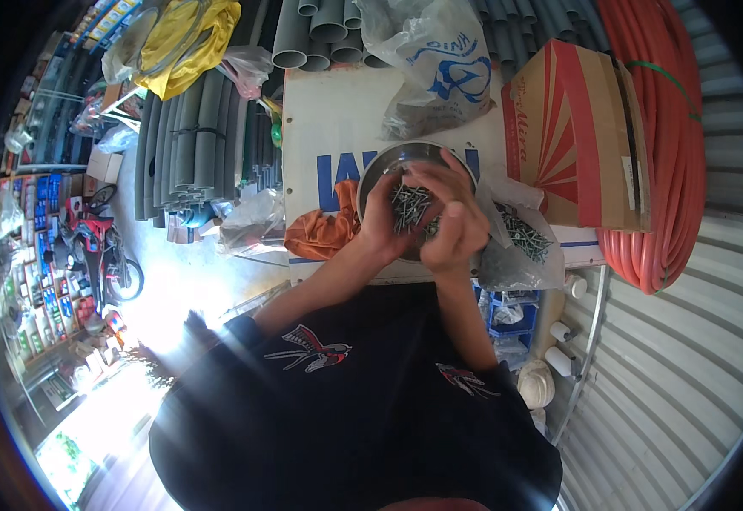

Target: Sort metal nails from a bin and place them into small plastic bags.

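Note:
A heap of metal screws (411,205) shows between my hands, over a round steel bowl (371,167). My left hand (381,207) cups the heap from its left side. Curled close against it is my right hand (457,220), its fingers reaching across the far side of the heap. Whether the right palm also holds screws is hidden. More screws are partly visible in the bowl below the right hand. Just right of the bowl lies a clear plastic bag (553,274) with many screws (526,235) in it. An orange cloth (320,233) touches or lies close to the bowl's left side.
The bowl stands on a white panel (326,121) with blue lettering. Behind it is a printed plastic bag (432,70). A cardboard box (556,140) and a coiled orange hose (659,166) stand right. Grey pipes (195,140) are stacked left; a motorbike (93,246) is farther off.

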Tool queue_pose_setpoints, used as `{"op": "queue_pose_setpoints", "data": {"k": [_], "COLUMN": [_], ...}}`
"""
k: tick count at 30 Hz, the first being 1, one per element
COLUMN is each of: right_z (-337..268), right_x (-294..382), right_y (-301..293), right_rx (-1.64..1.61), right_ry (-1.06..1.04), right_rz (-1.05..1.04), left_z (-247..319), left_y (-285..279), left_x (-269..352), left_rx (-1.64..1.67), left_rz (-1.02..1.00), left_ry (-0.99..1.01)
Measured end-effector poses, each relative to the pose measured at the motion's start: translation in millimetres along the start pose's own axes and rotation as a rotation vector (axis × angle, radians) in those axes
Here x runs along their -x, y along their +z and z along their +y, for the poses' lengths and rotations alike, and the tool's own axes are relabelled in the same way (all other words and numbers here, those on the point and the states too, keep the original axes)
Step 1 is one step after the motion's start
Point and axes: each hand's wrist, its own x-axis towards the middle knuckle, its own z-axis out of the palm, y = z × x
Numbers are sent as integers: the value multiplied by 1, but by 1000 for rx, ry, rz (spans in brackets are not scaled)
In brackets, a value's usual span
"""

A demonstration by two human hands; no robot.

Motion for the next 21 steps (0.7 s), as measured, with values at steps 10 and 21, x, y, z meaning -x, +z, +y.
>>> {"op": "queue_pose_setpoints", "data": {"k": [10, 21], "right_z": [-113, -106], "right_x": [-5, 35], "right_y": [-107, -119], "right_rx": [749, 770], "right_ry": [181, 437], "right_rz": [-65, -169], "left_z": [8, -28], "left_y": [53, 161], "left_x": [10, -63], "left_rx": [-322, -1538], "left_rz": [292, -661], "left_ry": [-223, -324]}}
